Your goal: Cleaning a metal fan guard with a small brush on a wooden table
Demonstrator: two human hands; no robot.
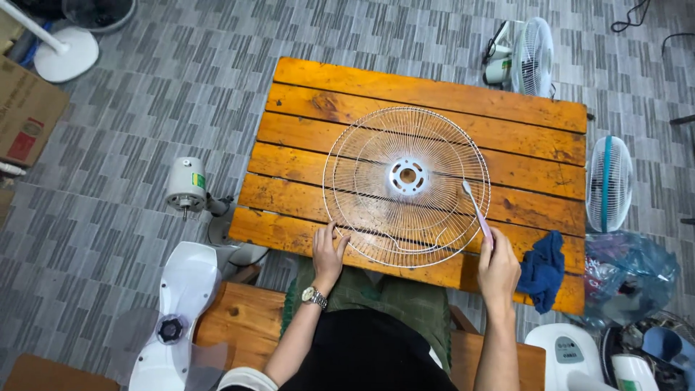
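A white wire fan guard (406, 185) lies flat on the orange wooden surface (434, 94), near its front edge. The left hand (329, 252), with a watch on the wrist, rests its fingers on the guard's near rim, partly open and apparently pinching the wire. The right hand (499, 269) is closed around the handle of a pink toothbrush (478, 212), whose head lies against the guard's right side. A blue cloth (543, 268) sits just beside the right hand. Fan parts stand on the floor around.

Orange slatted wooden table (434, 94) — white wire fan guard (406, 187) flat on it, blue cloth (543, 269) at corner.
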